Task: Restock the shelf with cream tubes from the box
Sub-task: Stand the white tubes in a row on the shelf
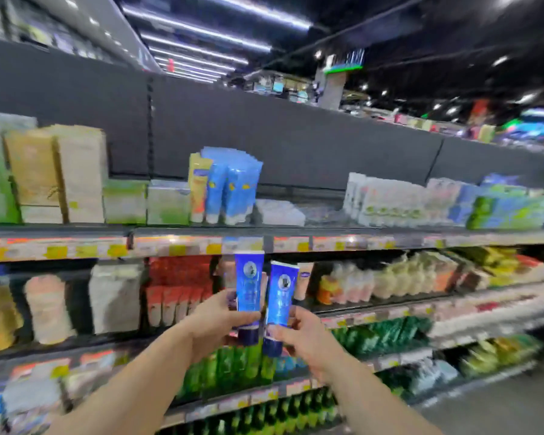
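Each hand grips one blue tube upright by its lower end, cap down: the left hand [215,321] holds the left tube [248,285], the right hand [305,337] the right tube [280,293], both raised before the shelf [201,243]. The tubes look light, soft-walled and glossy, so a firm hold near the stiffer cap end should suit.

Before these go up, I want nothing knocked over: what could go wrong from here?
Each hand holds a blue tube only by its lower end: left hand on the left tube, right hand on the right tube; either could tip or slip. On the top shelf, the standing light-blue tubes are packed close, so a nudge might topple them.
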Demonstrator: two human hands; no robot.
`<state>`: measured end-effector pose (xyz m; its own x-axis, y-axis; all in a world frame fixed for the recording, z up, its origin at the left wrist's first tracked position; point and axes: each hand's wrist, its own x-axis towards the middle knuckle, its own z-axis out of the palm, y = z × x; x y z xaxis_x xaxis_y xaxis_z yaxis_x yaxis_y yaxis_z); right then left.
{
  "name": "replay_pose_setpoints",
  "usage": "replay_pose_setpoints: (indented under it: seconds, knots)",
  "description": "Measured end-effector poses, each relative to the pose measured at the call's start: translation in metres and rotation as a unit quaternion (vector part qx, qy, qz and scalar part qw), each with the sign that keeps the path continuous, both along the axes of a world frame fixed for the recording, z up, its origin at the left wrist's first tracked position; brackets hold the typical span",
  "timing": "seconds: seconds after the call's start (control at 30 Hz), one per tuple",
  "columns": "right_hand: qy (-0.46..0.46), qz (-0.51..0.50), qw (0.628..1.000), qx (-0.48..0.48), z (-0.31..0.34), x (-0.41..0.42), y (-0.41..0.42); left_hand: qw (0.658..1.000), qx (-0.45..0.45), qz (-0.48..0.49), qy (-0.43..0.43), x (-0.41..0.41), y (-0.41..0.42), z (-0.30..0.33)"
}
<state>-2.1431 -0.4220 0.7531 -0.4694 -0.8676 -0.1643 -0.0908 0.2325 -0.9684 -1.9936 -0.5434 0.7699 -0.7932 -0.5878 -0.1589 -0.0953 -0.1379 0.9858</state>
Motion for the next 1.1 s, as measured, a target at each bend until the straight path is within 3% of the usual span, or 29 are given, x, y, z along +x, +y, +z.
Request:
replay_pose_setpoints:
  seconds: [0.17,0.33,0.73,1.1]
  knots:
    - [0.06,-0.091,0.994,-0.024,0.037,-0.124,0.073,0.999,-0.031,0.011,0.043,-0.118,0.047,0.03]
    - [0.088,-0.117,0.988,-0.045,0.058,-0.19,0.086,0.993,-0.077,0.064,0.062,-0.176,0.048,0.063]
    - [0.243,-0.113,0.959,-0.097,0.134,-0.285,-0.039,0.952,-0.262,0.154,0.038,-0.268,-0.047,0.115]
    - [0.323,-0.099,0.935,-0.108,0.137,-0.325,-0.132,0.94,-0.293,0.175,0.001,-0.298,-0.095,0.124]
